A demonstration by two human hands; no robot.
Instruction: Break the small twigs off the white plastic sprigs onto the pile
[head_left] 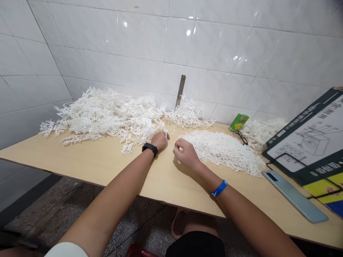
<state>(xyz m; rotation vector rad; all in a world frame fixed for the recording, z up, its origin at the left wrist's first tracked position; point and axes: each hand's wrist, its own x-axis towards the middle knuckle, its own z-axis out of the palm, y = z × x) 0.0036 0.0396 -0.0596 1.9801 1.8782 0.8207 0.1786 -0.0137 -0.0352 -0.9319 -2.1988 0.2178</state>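
Note:
My left hand [160, 140], with a black band at the wrist, is closed at the right edge of a large heap of white branched plastic sprigs [107, 112]. A white sprig [160, 126] shows just beyond its fingers, which look closed on it. To the right, my right hand [185, 152] is curled into a pinch above the table, with a blue wristband behind it. Whatever lies between its fingertips is too small or hidden to make out. Beside it spreads a flatter pile of white branched pieces [223, 150]. A smaller cluster of sprigs [186, 112] lies against the wall.
On the wooden table [158, 182], a green box [239, 122] and dark glasses [241, 137] stand near more white pieces [264, 132]. A phone [294, 196] lies at the right, by a large printed carton [313, 139]. A metal bracket [180, 89] rises along the tiled wall.

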